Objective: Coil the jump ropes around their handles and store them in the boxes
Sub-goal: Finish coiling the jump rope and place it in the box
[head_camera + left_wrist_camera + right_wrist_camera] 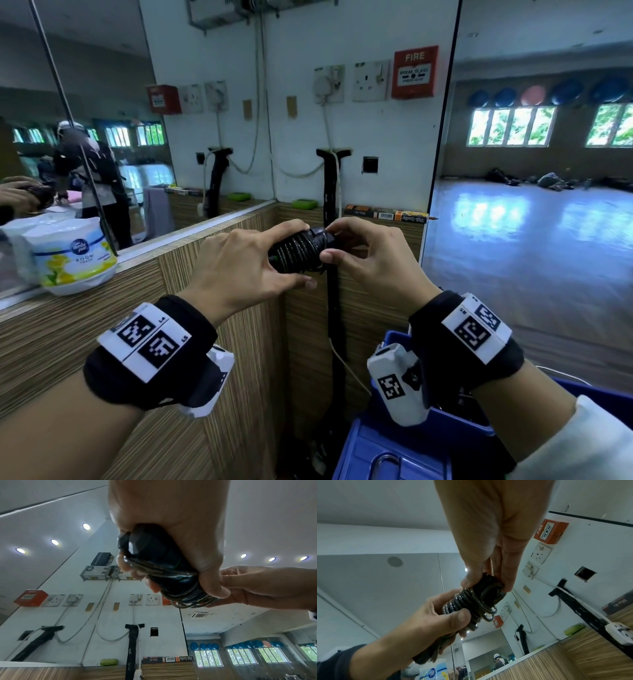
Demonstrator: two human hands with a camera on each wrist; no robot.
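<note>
I hold a black jump rope [299, 251] at chest height, its cord coiled tightly round the paired black handles. My left hand [253, 262] grips the left half of the bundle, thumb underneath and fingers over the top. My right hand [363, 251] pinches the right end of the handles and the last turns of cord. From the left wrist the coiled bundle [164, 572] shows in my left hand [171, 534]. From the right wrist the cord loops [471, 603] stick out between my right hand [489, 563] and the left hand [436, 616]. A blue box [445, 442] sits below my right wrist.
A wood-grain counter [102, 335] wraps round the corner in front, with mirrors on both sides. A white air-freshener tub [70, 255] stands on the ledge at left. A black taped cable strip [332, 274] runs down the wall behind the rope. Sockets and a red fire alarm [415, 72] hang above.
</note>
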